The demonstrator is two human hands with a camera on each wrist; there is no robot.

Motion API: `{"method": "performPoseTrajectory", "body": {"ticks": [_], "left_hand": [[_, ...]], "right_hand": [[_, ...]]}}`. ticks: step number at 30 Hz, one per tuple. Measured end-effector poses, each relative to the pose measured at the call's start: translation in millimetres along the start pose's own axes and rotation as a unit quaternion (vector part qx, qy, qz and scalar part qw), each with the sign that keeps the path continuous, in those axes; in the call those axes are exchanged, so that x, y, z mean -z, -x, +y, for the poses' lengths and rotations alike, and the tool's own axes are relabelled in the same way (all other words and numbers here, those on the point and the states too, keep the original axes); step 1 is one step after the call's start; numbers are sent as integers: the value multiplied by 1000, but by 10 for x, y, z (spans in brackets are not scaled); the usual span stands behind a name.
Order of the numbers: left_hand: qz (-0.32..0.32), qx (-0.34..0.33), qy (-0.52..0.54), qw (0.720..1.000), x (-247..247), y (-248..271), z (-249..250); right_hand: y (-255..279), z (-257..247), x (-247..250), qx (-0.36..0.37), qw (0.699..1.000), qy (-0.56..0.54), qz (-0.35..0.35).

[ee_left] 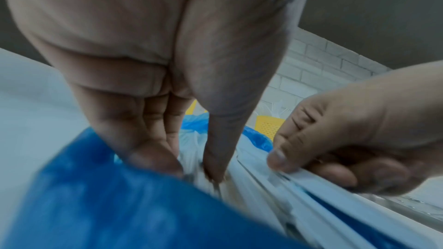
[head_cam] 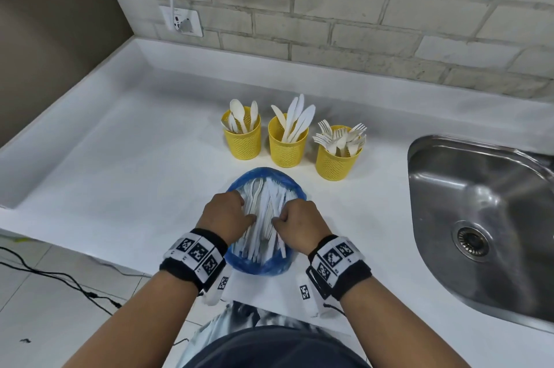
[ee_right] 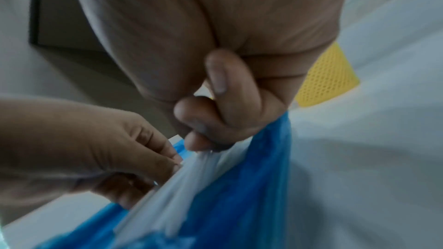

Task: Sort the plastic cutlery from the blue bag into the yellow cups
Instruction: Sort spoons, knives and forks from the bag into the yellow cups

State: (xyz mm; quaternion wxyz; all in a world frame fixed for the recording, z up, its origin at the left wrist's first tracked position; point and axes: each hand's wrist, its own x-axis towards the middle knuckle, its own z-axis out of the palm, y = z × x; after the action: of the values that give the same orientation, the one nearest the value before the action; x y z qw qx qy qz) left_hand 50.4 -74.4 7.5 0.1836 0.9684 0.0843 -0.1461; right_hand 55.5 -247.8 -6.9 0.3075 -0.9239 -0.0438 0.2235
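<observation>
Bare forearms, no sleeves. Left wrist band [head_cam: 195, 256]: black strap carrying a white plate with three black square fiducial markers, one more white tag just below it. Right wrist band [head_cam: 338, 264]: same black strap, white marker plate, another tag beside it, thin black cable trailing. Dark shorts [head_cam: 269, 349] below the bands.

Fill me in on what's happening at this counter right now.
A person is sorting white plastic cutlery out of a blue bag on the white counter. Both hands are in the bag: the left hand and right hand each pinch pieces in the pile. Behind it stand three yellow cups: the left cup holds spoons, the middle cup knives, the right cup forks. Plenty of cutlery remains in the bag.
</observation>
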Motion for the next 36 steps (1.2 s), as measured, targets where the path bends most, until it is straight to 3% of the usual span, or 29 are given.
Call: {"method": "performPoseTrajectory", "body": {"ticks": [5,17,25,29,36], "left_hand": [[6,3,-21,1000,-69,-17,-29],[-11,23,-11,1000,-44,-10,66],[-23,39,82,996,-65,-1,-41],[-1,44,80,996,-86,4,-50],[19,53,105,993,-114,9,-51]], "right_hand": [[-12,-159,-23,-44,990,-131,-40],[-65,-257,-147,-25,1000,11,11],[-82,-260,-162,-25,999,5,27],[45,-301,-77,1,993,102,67],[-14,-351,-27,18,987,154,33]]}}
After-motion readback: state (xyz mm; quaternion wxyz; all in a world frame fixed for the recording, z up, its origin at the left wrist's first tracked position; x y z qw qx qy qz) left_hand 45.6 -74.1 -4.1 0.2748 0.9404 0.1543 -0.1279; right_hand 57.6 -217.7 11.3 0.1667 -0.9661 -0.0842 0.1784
